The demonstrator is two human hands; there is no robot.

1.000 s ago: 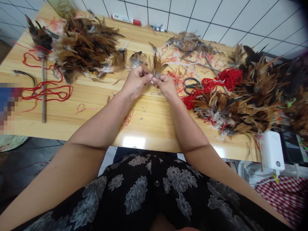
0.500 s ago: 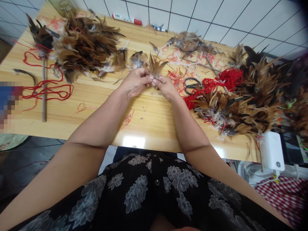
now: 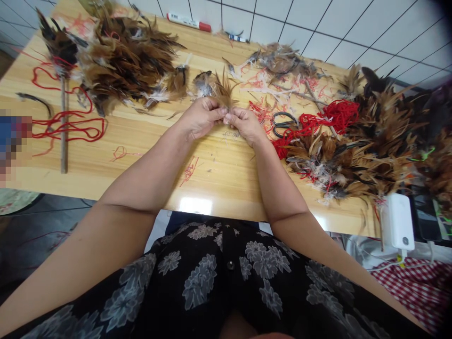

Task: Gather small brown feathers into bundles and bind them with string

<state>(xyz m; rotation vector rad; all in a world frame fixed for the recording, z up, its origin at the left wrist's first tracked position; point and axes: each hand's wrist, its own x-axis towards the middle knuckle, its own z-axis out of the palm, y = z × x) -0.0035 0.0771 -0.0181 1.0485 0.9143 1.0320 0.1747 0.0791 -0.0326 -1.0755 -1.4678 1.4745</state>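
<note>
Between my two hands, over the middle of the table, is a small bunch of brown feathers (image 3: 225, 89), tips pointing away from me. My left hand (image 3: 205, 117) pinches its base between thumb and fingers. Close against it, my right hand (image 3: 245, 123) also pinches the base, thumb tips almost touching. The quill ends are hidden by my fingers. A grey and white feather tuft (image 3: 204, 84) lies just beyond my left hand. Black-handled scissors (image 3: 284, 124) lie to the right of my right hand, beside a tangle of red yarn (image 3: 341, 115).
A large feather pile (image 3: 127, 66) covers the back left, near a stick (image 3: 64, 127) with feathers tied at its top. More feathers (image 3: 353, 160) fill the right side. A red-capped marker (image 3: 189, 21) lies by the tiled wall. A white power bank (image 3: 401, 221) sits at the right edge.
The feather bunch tilts slightly to the left, and both hands have shifted a little while still pinching its base. The camera view has moved slightly.
</note>
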